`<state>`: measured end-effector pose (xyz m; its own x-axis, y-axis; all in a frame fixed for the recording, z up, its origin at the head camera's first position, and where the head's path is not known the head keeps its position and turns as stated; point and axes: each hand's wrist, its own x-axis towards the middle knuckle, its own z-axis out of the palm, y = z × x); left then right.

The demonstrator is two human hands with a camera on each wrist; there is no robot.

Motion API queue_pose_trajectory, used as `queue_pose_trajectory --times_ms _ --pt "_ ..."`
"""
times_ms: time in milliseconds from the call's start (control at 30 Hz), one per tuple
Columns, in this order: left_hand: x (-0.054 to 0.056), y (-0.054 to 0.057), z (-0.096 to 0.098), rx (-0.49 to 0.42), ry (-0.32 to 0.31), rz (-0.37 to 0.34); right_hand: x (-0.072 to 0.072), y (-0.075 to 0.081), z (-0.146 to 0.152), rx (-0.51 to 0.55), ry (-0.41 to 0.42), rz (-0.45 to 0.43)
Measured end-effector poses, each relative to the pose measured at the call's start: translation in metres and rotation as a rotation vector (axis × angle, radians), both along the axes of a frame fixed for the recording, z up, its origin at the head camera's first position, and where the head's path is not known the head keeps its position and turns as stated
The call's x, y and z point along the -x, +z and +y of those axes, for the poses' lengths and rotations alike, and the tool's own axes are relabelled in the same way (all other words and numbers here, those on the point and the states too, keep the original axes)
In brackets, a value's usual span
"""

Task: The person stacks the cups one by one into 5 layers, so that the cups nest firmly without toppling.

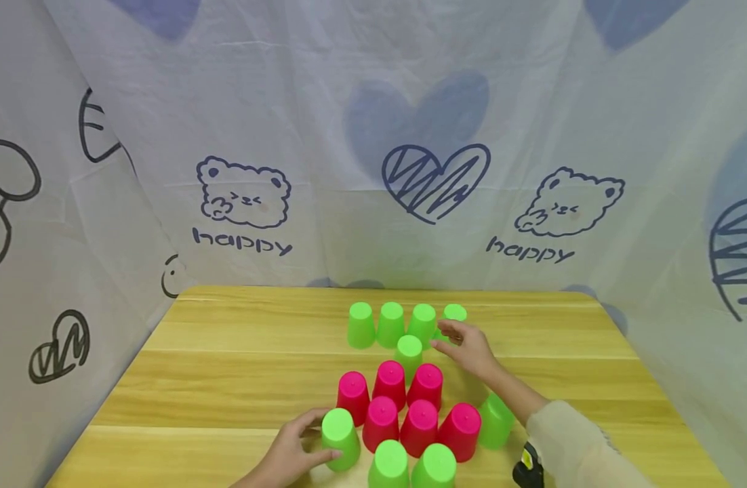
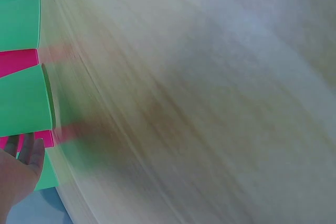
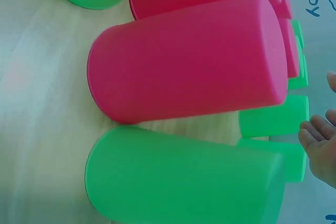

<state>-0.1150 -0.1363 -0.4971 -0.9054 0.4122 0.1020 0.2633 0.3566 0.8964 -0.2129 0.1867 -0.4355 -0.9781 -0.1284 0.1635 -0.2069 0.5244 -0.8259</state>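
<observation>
- Standing upside down on a wood-grain table (image 1: 239,352) in the head view are green cups (image 1: 360,327) and six pink cups (image 1: 419,428), the pink ones clustered in two rows of three.
- Four of the green ones form a far row; a single green cup (image 1: 409,352) stands between that row and the pink cluster, two more stand at the near edge, and another is just right of the cluster.
- At the near left, the left hand (image 1: 291,451) holds a near-left green cup (image 1: 340,437), thumb on its near side and fingers bent around its far side.
- Farther back, the right hand (image 1: 468,349) is at the far row's rightmost green cup (image 1: 455,313), thumb apart from loosely bent fingers; contact cannot be told.
- A pale sleeve (image 1: 583,447) partly covers a black object with a yellow patch (image 1: 528,466). Behind hangs a white cloth (image 1: 325,122) printed with hearts, bears and "happy".
- From the left wrist, cups line the left edge, with the left fingers beside a green one.
- From the right wrist, one pink and one green cup loom large, side by side; the right fingers, slightly spread, are at the right edge near smaller green cups.
</observation>
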Motion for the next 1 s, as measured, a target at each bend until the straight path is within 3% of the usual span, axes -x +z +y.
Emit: queue_pose_trajectory --times_ms 333,633,1000 --pt "0.001 -0.003 -0.002 -0.008 0.004 0.012 -0.001 -0.007 -0.010 0.132 0.032 -0.118" --pt "0.001 -0.002 -0.004 0.010 0.044 -0.009 0.001 -0.015 -0.016 0.131 0.079 -0.146" --pt "0.002 0.001 -0.006 0.033 0.077 -0.013 0.003 -0.022 -0.025 0.105 0.075 -0.157"
